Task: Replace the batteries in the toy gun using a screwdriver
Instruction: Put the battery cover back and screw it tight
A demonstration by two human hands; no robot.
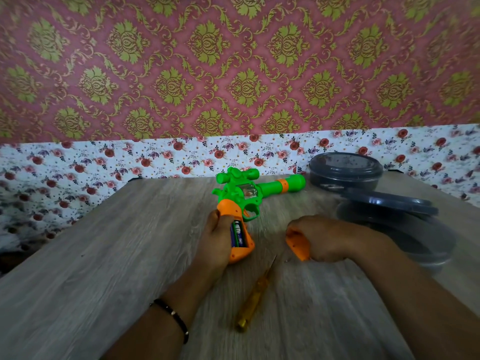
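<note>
A green and orange toy gun (249, 193) lies on the wooden table (104, 255), barrel pointing right. My left hand (217, 240) grips its orange handle, whose battery compartment is uncovered, showing a battery (239, 233) inside. My right hand (330, 237) holds the orange battery cover (297, 242) just right of the handle. A yellow screwdriver (255, 294) lies on the table between my forearms, tip pointing away from me.
A dark round container (345, 170) stands at the back right. Its lid (387, 201) leans over another round container (415, 235) close behind my right hand. A floral cloth and patterned wall lie beyond the table's far edge.
</note>
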